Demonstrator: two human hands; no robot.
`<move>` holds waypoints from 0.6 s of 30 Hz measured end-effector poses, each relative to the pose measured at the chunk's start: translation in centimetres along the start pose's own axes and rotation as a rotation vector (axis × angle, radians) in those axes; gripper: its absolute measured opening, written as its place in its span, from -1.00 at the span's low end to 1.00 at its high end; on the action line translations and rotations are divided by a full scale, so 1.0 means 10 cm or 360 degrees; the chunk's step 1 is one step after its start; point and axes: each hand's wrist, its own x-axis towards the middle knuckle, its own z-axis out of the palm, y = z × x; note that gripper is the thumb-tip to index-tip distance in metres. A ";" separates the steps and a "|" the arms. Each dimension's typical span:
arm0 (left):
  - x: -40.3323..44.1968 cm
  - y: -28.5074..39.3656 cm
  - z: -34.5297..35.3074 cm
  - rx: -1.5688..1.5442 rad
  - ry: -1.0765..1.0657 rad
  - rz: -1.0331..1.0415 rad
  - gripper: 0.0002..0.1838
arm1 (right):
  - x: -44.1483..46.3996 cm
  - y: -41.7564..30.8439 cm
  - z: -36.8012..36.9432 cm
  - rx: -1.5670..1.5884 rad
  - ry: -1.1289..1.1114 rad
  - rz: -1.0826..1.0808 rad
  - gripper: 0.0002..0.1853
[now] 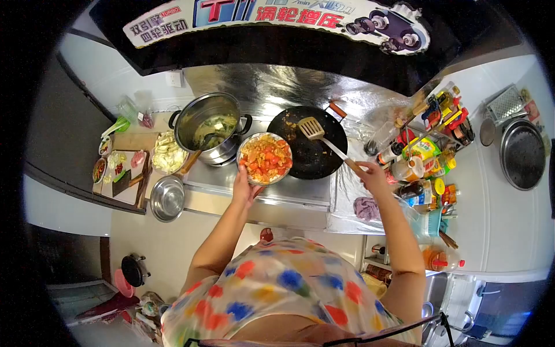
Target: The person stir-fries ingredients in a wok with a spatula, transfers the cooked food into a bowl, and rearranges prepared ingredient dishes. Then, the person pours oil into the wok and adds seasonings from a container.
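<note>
My left hand (247, 189) grips the near left rim of a bowl (241, 146) filled with chopped tomato and what looks like scrambled egg (267, 161). The bowl is held up in front of the stove, between the pot and the wok. In my right hand (370, 175) is the handle of a slotted spatula (313, 128), its fingers wrapped round the end. The spatula's head is over the black wok (300, 159), which has a few food scraps on its surface.
Left of the bowl stands a steel pot (222, 151) with a ladle in it. A steel basin (167, 199), a plate of cut vegetables (169, 153) and a cutting board (136, 140) with a knife lie further left. Several bottles (428, 194) and a purple cloth (366, 208) sit right.
</note>
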 end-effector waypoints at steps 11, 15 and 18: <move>-0.26 0.17 -0.16 0.0015 0.0079 0.0048 -0.44 | 0.62 0.21 0.84 0.0633 -0.0126 0.0284 -0.73; -0.23 0.16 -0.23 -0.0030 0.0000 0.0084 -0.43 | 0.55 0.36 0.82 0.0280 -0.0180 0.0298 -0.71; -0.20 0.16 -0.24 0.0006 0.0001 0.0060 -0.42 | 0.55 0.40 0.60 -0.0196 -0.0066 0.0062 -0.69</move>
